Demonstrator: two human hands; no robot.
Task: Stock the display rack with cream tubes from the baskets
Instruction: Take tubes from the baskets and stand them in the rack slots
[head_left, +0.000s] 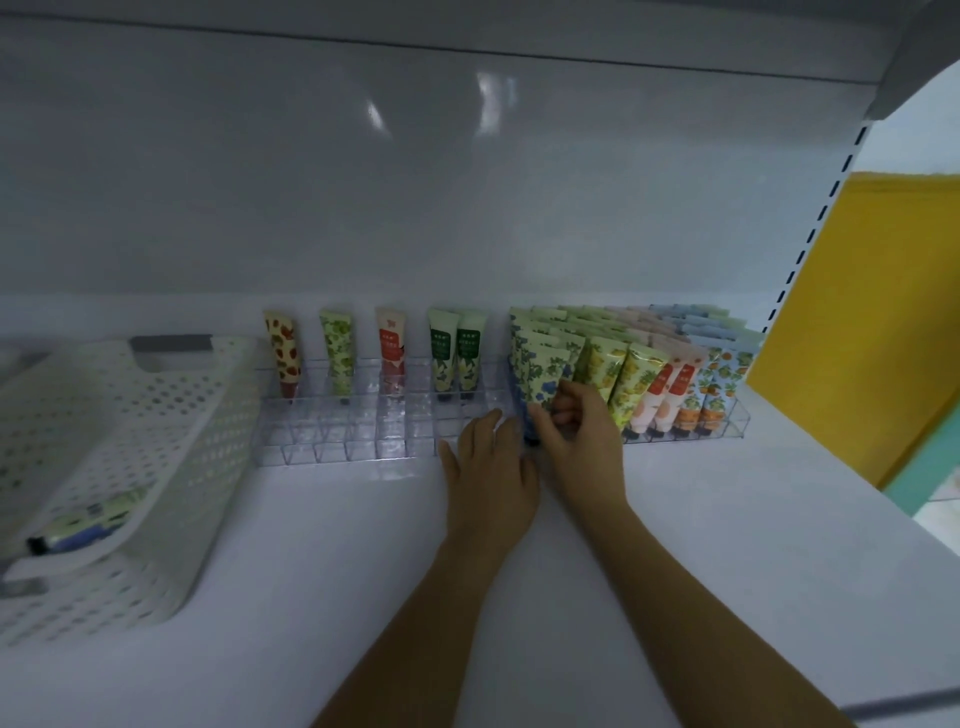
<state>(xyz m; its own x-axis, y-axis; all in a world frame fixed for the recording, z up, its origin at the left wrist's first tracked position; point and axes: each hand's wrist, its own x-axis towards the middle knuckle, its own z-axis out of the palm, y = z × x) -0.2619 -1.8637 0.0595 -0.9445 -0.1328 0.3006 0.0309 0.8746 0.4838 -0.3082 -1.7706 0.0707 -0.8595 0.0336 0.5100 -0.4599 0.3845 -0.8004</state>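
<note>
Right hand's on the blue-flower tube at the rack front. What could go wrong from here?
1. The right hand grips the blue-flower tube beside the tightly packed yellow-print tubes; a nudge may tip them.
2. The left hand rests at the front edge of the clear display rack and might push it back.

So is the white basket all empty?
No, at least one cream tube with a dark cap lies inside the white basket.

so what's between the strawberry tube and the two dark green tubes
Head view: two upright tubes in the clear rack, a light green leafy tube then a red tube, with empty slots between.
</note>
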